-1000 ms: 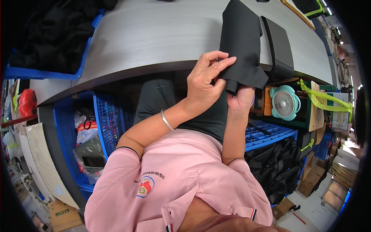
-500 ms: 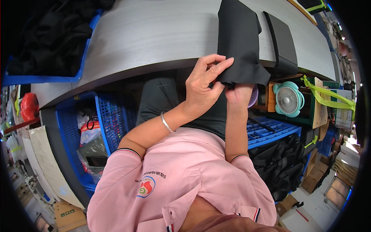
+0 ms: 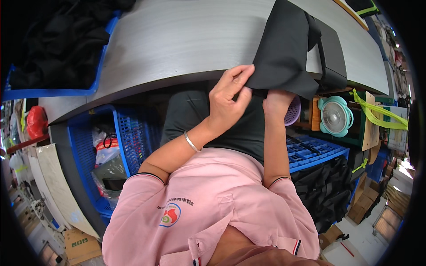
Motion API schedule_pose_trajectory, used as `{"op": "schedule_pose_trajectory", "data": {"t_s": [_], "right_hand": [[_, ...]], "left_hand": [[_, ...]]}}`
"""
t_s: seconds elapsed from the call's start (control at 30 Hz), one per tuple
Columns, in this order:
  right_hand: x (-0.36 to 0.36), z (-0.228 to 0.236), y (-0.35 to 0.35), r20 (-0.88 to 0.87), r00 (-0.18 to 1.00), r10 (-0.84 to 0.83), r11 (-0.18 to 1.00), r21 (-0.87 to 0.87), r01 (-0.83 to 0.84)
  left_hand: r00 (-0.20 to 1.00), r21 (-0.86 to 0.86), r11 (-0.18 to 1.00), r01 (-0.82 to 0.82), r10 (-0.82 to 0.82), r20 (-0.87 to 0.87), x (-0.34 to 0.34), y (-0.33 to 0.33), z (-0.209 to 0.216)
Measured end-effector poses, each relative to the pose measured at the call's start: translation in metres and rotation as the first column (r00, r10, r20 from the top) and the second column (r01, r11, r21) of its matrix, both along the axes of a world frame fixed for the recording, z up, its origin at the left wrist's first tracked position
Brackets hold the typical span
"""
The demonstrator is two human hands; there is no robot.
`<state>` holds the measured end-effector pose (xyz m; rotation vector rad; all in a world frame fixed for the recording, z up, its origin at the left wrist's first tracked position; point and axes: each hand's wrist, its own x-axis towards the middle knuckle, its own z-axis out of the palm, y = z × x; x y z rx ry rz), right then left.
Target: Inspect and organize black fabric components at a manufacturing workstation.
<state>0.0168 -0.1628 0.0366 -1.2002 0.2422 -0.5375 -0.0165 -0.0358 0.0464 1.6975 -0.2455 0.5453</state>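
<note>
A black fabric piece [image 3: 282,51] lies partly on the grey table, its near end hanging over the front edge. At its left corner my left hand [image 3: 228,99] is closed, fingertips and thumb at the cloth's edge. My right hand [image 3: 277,104] reaches in under the near hem and grips the cloth there; its fingertips are hidden by it. A second black folded piece [image 3: 332,53] rests just to the right, bent over the table's edge.
A blue crate [image 3: 100,66] of black cloth stands at the far left of the table [image 3: 186,40]. Below are a blue basket [image 3: 126,142] with bagged things, a teal fan [image 3: 336,116], a purple basket [image 3: 293,111] and a blue crate [image 3: 317,153] above black cloth.
The near end of the black fabric piece has swung right and now overlaps the second piece. My left fingers have slid off its top face to its left edge. More of my right hand shows.
</note>
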Motion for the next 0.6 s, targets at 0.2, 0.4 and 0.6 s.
{"op": "schedule_pose_trajectory", "data": {"t_s": [0.2,0.4,0.6], "right_hand": [[0.003,0.009,-0.018,0.032,0.772,0.635,0.751,0.207,-0.627],[-0.001,-0.024,0.007,-0.174,0.983,0.056,0.114,-0.977,-0.180],[-0.001,-0.027,0.022,-0.097,0.994,0.049,0.168,-0.980,-0.104]], "left_hand": [[0.919,-0.342,0.933,-0.107,-0.038,-0.393,0.009,0.014,-0.034],[0.835,-0.602,0.797,-0.055,-0.294,-0.465,0.008,-0.007,-0.051],[0.749,-0.742,0.670,0.015,-0.499,-0.436,0.008,-0.011,-0.067]]}}
